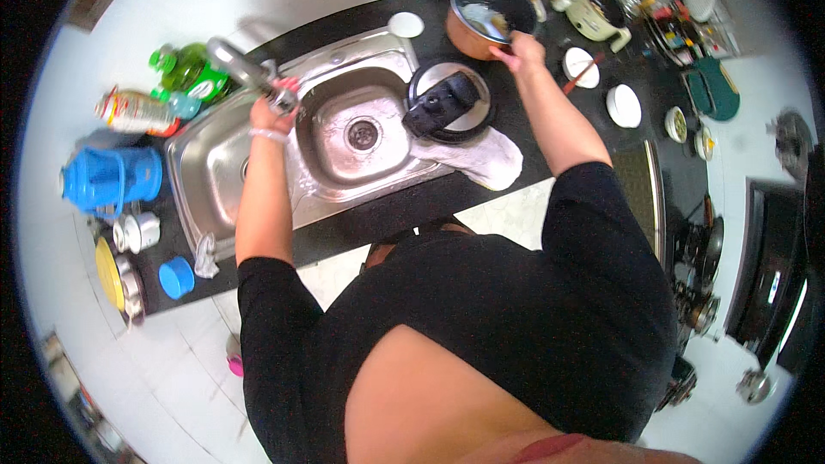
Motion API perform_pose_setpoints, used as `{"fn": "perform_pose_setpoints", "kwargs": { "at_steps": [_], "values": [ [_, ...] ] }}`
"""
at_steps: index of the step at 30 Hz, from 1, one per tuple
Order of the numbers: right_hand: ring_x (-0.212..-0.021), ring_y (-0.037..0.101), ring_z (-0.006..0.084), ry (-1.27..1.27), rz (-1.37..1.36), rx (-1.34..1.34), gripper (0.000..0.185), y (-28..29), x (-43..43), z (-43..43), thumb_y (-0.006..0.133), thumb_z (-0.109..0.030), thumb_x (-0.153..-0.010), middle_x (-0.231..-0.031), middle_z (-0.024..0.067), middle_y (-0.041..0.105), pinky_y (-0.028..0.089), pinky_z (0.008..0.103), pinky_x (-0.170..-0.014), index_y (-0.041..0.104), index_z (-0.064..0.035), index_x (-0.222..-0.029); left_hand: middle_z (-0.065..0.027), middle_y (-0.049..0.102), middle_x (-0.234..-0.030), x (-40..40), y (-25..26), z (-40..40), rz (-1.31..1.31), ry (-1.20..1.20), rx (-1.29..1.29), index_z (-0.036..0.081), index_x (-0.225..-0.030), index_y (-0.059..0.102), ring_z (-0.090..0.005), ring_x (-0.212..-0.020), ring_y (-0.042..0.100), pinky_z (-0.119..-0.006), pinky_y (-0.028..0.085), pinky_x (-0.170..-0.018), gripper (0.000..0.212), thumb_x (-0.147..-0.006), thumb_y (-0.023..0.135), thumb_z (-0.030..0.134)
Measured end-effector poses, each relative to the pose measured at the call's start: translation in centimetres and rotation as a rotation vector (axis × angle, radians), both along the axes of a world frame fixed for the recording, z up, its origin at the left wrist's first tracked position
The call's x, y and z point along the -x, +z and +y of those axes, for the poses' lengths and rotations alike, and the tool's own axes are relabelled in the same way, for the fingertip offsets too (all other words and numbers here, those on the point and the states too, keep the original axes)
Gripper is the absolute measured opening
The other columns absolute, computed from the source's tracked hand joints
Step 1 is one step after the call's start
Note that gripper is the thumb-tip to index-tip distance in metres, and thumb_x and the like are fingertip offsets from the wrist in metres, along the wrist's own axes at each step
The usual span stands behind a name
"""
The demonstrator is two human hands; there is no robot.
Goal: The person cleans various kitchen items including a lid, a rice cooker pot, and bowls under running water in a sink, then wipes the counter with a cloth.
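Observation:
My left hand point(274, 113) is closed around the end of the metal faucet point(242, 67), above the divider of the stainless steel double-bowl sink point(341, 93). At the far counter, my right hand point(527, 51) grips the rim of an orange-brown pot point(469, 37) with a dark interior. Something whitish lies inside the pot, too blurred to name. Between the hands, a round lid point(445, 74) with a black handle sits at the sink's right edge. A white cloth point(493, 158) drapes from there onto the black counter point(412, 190).
On the left stand a green bottle point(187, 71), a blue thermos jug point(113, 174) and a blue container point(176, 277). To the right are a cream electric pot point(590, 16), a white bowl point(623, 106) and a white dish point(578, 64) with a reddish-brown utensil across it.

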State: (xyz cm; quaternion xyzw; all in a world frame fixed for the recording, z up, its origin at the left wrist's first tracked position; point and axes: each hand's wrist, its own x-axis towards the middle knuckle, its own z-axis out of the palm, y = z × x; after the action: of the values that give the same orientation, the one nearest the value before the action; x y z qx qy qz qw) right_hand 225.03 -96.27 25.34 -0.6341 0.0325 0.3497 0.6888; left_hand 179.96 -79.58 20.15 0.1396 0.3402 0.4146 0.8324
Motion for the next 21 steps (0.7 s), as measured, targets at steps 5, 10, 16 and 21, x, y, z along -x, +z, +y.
{"fn": "perform_pose_setpoints", "kwargs": {
  "at_steps": [5,10,16,21],
  "values": [
    [-0.092,0.053,0.0322,-0.047,0.081,0.013,0.027,-1.8,0.8,1.5,0.045,-0.002,-0.081,-0.108,0.0169,0.046,0.057,0.0459,-0.057,0.046,0.0017,-0.108,-0.0153,0.06,-0.089,1.5,-3.6,-1.3,0.217,0.006,-0.199,-0.006,-0.097,0.053,-0.0258,-0.079,0.06,-0.034,0.052,-0.073,0.019,-0.082,0.058,0.005],
    [-0.094,0.053,0.0312,-0.132,0.112,0.013,0.026,-4.5,-0.1,1.6,0.046,-0.006,-0.084,-0.109,0.0142,0.049,0.056,0.0452,-0.057,0.048,-0.0002,-0.109,-0.0117,0.061,-0.085,0.3,-4.2,-3.9,0.436,0.093,-0.187,-0.001,-0.095,0.055,-0.0205,-0.072,0.06,-0.03,0.051,-0.061,0.018,-0.081,0.058,0.011],
    [-0.093,0.055,0.03,0.058,0.083,-0.005,0.036,-5.8,-0.4,-0.4,0.052,-0.019,-0.084,-0.105,0.0145,0.052,0.055,0.0429,-0.065,0.044,0.0034,-0.111,-0.0013,0.05,-0.052,-0.1,-5.1,-9.9,0.898,-0.092,-0.286,0.008,-0.06,0.051,-0.0116,-0.041,0.043,-0.024,0.031,-0.037,0.024,-0.08,0.061,0.016],
    [-0.086,0.059,0.0313,0.206,0.382,-0.165,0.056,-6.7,-0.9,-6.7,0.059,-0.039,-0.079,-0.105,0.0172,0.054,0.049,0.0432,-0.07,0.043,0.0041,-0.112,-0.0054,0.058,-0.086,2.6,-9.4,-15.4,1.13,-0.045,-0.652,0.0,-0.098,0.056,-0.0144,-0.076,0.055,-0.025,0.046,-0.067,0.027,-0.075,0.064,0.012]
  ]
}}
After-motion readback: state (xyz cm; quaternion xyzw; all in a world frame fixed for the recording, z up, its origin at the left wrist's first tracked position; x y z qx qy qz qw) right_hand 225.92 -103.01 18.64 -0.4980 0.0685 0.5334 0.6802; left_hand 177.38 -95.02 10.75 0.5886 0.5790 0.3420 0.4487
